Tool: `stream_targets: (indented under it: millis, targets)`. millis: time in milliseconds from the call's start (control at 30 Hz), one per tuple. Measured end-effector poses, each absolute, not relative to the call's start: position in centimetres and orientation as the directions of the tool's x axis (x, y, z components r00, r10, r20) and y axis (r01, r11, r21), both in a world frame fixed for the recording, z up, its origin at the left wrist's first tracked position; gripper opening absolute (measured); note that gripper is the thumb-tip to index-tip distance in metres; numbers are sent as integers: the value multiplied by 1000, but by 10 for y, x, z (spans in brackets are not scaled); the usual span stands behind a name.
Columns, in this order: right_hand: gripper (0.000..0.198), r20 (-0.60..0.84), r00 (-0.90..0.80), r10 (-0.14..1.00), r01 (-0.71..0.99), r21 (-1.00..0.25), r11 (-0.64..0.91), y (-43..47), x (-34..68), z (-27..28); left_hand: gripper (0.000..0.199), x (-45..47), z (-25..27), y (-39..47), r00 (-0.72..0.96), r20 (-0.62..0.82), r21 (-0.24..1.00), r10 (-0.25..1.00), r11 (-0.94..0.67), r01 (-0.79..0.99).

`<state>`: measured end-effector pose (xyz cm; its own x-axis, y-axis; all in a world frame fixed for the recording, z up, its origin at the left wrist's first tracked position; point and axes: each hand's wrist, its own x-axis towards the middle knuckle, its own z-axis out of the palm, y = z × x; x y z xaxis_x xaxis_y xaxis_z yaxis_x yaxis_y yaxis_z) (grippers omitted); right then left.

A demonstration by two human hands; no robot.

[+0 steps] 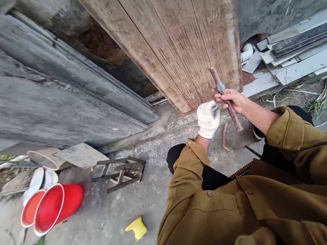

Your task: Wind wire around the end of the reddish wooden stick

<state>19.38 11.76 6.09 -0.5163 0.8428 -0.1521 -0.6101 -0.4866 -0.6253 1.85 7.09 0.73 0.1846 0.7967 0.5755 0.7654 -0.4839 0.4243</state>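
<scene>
My bare right hand [235, 100] grips a brown round stick [234, 118] around its middle. Silvery wire [221, 87] is wound in a tight band around the stick, just above my fingers. In a white knit glove, my left hand [208, 119] is closed beside the stick, its fingertips close to those of my right hand. What its fingers hold, if anything, is too small to make out. Below the stick, a short bent piece of wood [226, 139] lies on the concrete floor.
A plank door panel [177, 40] leans ahead of me. Stacked boards [302, 52] lie at the right. Leftward are a small wooden stool [124, 171], red buckets [72, 201] and a grey slab [82, 155]. A yellow scrap [137, 228] lies on the floor.
</scene>
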Motion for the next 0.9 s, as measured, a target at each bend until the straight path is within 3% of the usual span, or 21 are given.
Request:
stream_targets:
  millis: [333, 467, 600, 733, 800, 900]
  targets:
    - [49, -99, -518, 850, -550, -722, -419, 126, 202, 54, 42, 0, 17, 65, 342, 378, 449, 861, -493, 745]
    - [60, -31, -545, 838, -515, -776, -364, 127, 204, 54, 33, 1, 21, 64, 257, 408, 477, 876, -445, 758]
    - [72, 31, -575, 818, -439, -855, -276, 124, 205, 59, 20, 5, 33, 60, 71, 343, 640, 937, -288, 712]
    - [69, 58, -544, 837, -361, -917, -172, 122, 205, 63, 19, 10, 44, 55, 8, 57, 941, 998, -56, 335]
    - [62, 62, -518, 853, -316, -941, -124, 122, 205, 63, 22, 12, 46, 53, 75, -100, 990, 992, 91, 106]
    - [51, 53, -493, 868, -226, -972, -69, 121, 205, 63, 21, 12, 44, 53, 121, -188, 978, 975, 197, -69]
